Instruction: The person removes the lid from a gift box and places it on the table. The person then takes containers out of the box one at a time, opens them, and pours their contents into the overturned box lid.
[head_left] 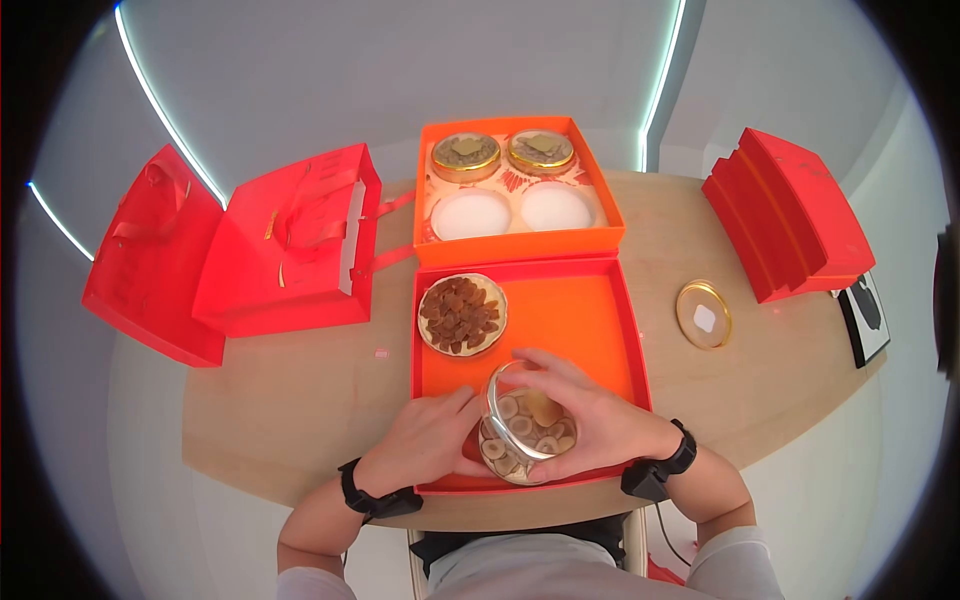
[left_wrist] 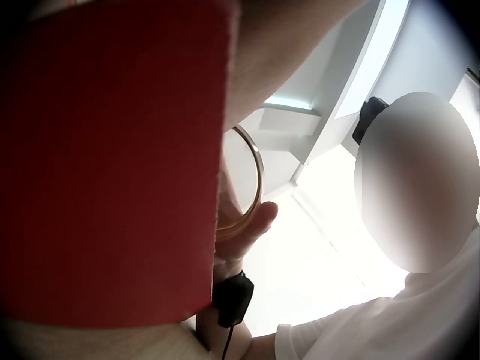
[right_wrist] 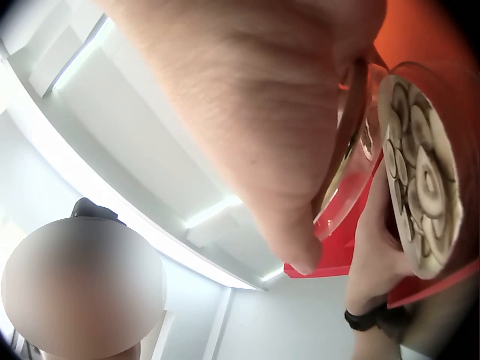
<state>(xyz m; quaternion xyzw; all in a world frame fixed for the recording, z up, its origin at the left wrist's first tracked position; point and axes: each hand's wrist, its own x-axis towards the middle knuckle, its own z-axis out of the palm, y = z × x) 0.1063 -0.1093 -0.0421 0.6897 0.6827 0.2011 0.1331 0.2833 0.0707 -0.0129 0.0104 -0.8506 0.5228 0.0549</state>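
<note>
A round tin of pale sliced pieces (head_left: 528, 435) is tipped up at the front of the red tray (head_left: 590, 320). My right hand (head_left: 585, 410) curls over the tin's clear, gold-rimmed lid (head_left: 497, 400), which stands tilted against the tin's mouth. My left hand (head_left: 430, 435) holds the tin's left side. The right wrist view shows the slices in the tin (right_wrist: 420, 187), the lid rim (right_wrist: 349, 150) under my palm and the left hand (right_wrist: 375, 255) below. In the left wrist view the lid's gold rim (left_wrist: 255, 176) shows beside the tray's red wall (left_wrist: 112, 165).
An open tin of brown dried fruit (head_left: 462, 314) sits at the tray's back left. Behind it, an orange box (head_left: 520, 245) holds two lidded tins and two white wells. A loose gold lid (head_left: 704, 314) lies right. Red bags (head_left: 290, 240) stand left, red boxes (head_left: 790, 215) right.
</note>
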